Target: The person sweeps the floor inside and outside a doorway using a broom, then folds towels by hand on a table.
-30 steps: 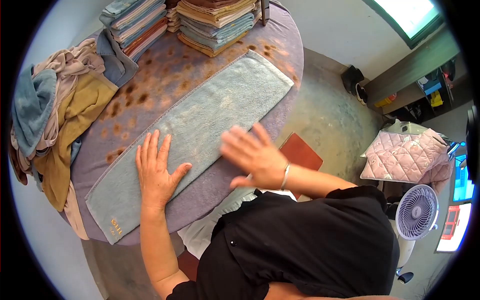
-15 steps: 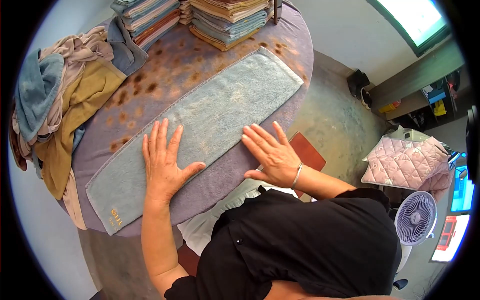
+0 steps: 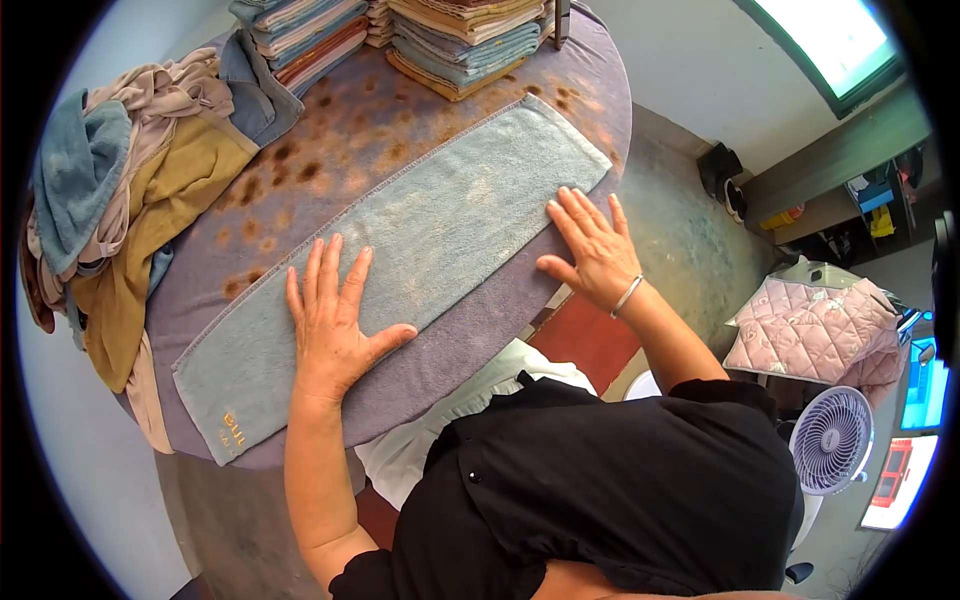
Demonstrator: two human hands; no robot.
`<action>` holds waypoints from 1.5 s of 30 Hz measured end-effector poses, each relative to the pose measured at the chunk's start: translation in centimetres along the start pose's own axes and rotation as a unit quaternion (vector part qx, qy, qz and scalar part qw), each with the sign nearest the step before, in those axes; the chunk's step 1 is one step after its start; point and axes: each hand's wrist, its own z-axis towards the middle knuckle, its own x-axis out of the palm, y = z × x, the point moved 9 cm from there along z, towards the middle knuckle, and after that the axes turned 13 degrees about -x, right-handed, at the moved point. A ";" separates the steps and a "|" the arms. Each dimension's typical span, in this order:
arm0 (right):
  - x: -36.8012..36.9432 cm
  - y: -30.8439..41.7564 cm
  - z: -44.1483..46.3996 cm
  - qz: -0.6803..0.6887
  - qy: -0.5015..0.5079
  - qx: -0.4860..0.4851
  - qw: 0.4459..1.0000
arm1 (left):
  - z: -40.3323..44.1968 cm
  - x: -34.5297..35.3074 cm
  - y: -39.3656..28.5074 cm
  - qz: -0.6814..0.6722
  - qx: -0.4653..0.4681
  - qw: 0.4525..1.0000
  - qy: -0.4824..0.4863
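Note:
A long blue-grey towel (image 3: 440,220), folded lengthwise, lies flat and slantwise across the table; gold lettering shows at its near left end. My left hand (image 3: 332,325) rests on the towel left of its middle, fingers spread and thumb pointing right. Toward the far right end, my right hand (image 3: 592,245) lies along the towel's near edge with its fingertips on the cloth. Its fingers are stretched out, and a silver bangle circles the wrist. Neither hand grips anything.
The round table (image 3: 470,290) has a purple cover with brown stains. A loose heap of towels (image 3: 170,190) hangs over its left side. Folded towel stacks (image 3: 465,45) stand at the back. On the right are a fan (image 3: 832,440) and a pink quilted cloth (image 3: 815,325).
My right hand has slid along the towel's near edge, up and to the right, toward the far end. My left hand has stayed nearly in place on the towel.

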 end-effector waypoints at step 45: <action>3.5 -8.3 10.2 0.018 0.061 0.096 0.993 | 0.1 0.6 0.7 -0.025 -0.009 0.999 0.035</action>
